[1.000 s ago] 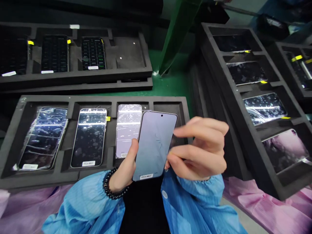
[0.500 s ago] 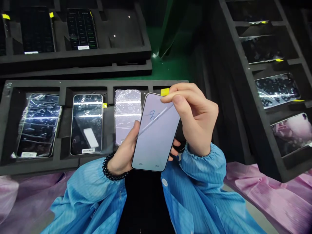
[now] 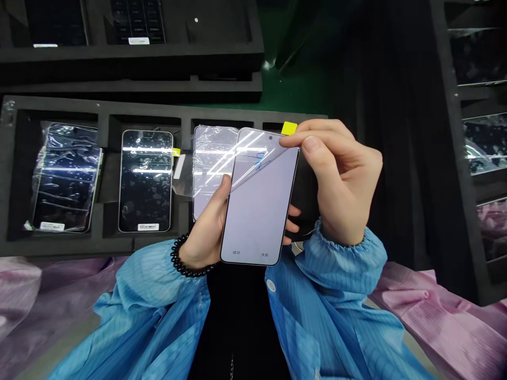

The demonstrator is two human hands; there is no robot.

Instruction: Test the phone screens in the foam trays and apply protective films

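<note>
My left hand (image 3: pixel 206 229) is closed around a smartphone (image 3: pixel 257 221), its thumb along the left edge and its fingertips showing past the right edge. The lit screen is pale lilac with small dark characters near the bottom. At the top right corner, my right hand (image 3: pixel 340 169) pinches a clear protective film (image 3: pixel 216 171) beside its yellow tab (image 3: pixel 289 128). That film is partly lifted, with a diagonal fold across the screen, and it reaches out left over a film-covered lilac phone (image 3: pixel 201 203) in the tray. Blue pen marks show near the fold.
A black foam tray (image 3: pixel 59 105) lies beyond my hands. Its slots hold a phone in crinkled wrap (image 3: pixel 65 179) and a dark phone with a yellow tab (image 3: pixel 146 184). More foam trays with phones stand at the back left and the right (image 3: pixel 455 184). Pink cloth (image 3: pixel 431 306) lies at both sides.
The view has shifted, so the side tray sits farther right. The phone is more upright, and the film's loose part has swung up and left. Both hands keep their hold.
</note>
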